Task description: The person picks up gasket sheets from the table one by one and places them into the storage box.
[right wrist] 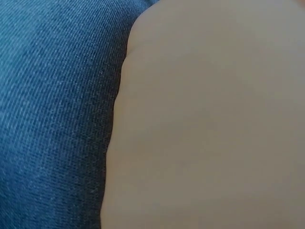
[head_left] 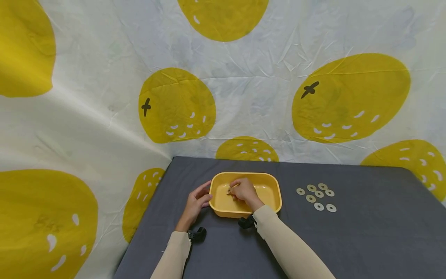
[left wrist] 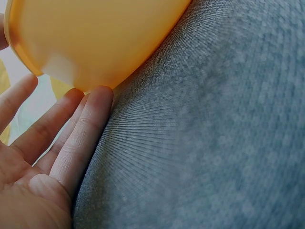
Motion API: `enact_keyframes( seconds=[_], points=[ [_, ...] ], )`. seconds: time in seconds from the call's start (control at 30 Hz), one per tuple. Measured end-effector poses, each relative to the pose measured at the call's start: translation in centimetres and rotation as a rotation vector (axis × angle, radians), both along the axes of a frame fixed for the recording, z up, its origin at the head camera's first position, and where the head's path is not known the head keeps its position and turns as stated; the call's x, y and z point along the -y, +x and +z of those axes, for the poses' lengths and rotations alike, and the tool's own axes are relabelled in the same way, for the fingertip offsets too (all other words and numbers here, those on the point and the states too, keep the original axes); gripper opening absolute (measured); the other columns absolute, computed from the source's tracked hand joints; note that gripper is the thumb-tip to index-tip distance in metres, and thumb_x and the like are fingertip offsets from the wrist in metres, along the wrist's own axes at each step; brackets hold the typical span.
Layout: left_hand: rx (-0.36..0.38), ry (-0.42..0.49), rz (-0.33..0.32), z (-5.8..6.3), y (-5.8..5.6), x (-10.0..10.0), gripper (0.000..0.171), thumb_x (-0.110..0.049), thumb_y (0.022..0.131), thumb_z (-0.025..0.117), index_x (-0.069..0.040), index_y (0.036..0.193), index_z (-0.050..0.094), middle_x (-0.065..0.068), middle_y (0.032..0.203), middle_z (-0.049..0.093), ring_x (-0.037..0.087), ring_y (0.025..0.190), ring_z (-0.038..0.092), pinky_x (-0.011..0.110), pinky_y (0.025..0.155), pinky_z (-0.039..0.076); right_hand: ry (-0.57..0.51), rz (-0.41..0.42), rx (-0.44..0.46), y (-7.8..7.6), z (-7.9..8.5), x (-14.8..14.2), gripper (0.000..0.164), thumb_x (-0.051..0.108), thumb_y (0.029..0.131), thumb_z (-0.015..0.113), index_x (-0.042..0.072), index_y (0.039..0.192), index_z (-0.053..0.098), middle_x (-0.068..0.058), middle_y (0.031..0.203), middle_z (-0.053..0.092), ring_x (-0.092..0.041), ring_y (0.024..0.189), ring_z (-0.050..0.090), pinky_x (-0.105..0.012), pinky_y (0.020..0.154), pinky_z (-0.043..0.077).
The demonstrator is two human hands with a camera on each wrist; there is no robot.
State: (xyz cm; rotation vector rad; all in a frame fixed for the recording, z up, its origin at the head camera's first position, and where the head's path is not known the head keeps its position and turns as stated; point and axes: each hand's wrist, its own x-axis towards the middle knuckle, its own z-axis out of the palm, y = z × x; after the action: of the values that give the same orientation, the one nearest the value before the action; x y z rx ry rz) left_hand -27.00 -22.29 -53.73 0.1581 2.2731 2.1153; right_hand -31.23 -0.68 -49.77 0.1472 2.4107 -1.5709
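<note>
Nearest: beige sleeves (head_left: 289,244) w/ black wrist cams (head_left: 198,235). L hand (head_left: 192,206): grip spread, fingers fairly straight, touching outer L wall of the yellow plastic tub (head_left: 223,213). R hand (head_left: 245,190), inside tub: grip pinched on a small brassy pc (head_left: 229,191), too tiny to ID. Tub's toward counter's (head_left: 366,232) far L corner. Several flat metal washers (head_left: 316,194) lie R of tub, not touching it. Past far edge: fruit-print cloth (head_left: 251,108).

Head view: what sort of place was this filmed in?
Probably a staged tabletop recording corner: fruit-print fabric hangs at the back and left, and washers lie beside a yellow tray on a dark grey tablecloth.
</note>
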Motion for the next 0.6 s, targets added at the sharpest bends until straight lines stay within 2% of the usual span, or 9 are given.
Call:
enact_keyframes(
  seconds=[0.1, 0.33, 0.6],
  points=[
    [0.001, 0.004, 0.000, 0.08, 0.06, 0.03, 0.053, -0.014, 0.096, 0.068, -0.029, 0.145, 0.058, 0.016, 0.131, 0.067, 0.029, 0.110, 0.071, 0.032, 0.082, 0.063, 0.003, -0.003, -0.008, -0.04, 0.01, 0.07, 0.019, 0.003, 0.089, 0.068, 0.005, 0.106, 0.076, -0.011, 0.065, 0.069, -0.013, 0.046, 0.052, -0.021, 0.042, 0.038],
    [0.008, 0.002, 0.004, 0.15, -0.03, -0.05, 0.052, -0.012, 0.097, 0.067, -0.029, 0.145, 0.058, 0.017, 0.131, 0.067, 0.031, 0.110, 0.071, 0.032, 0.082, 0.063, -0.066, -0.006, -0.033, 0.10, 0.04, 0.21, 0.020, -0.002, 0.091, 0.064, 0.002, 0.106, 0.076, -0.015, 0.077, 0.072, -0.017, 0.055, 0.062, -0.022, 0.046, 0.041],
    [0.009, 0.007, 0.003, 0.12, -0.02, -0.05, 0.052, -0.013, 0.097, 0.067, -0.029, 0.145, 0.059, 0.017, 0.131, 0.067, 0.030, 0.110, 0.070, 0.031, 0.082, 0.062, -0.167, 0.033, -0.113, 0.36, 0.59, -0.16, 0.019, -0.001, 0.097, 0.064, -0.003, 0.114, 0.072, -0.021, 0.109, 0.074, -0.023, 0.072, 0.068, -0.026, 0.059, 0.055]
  ],
)
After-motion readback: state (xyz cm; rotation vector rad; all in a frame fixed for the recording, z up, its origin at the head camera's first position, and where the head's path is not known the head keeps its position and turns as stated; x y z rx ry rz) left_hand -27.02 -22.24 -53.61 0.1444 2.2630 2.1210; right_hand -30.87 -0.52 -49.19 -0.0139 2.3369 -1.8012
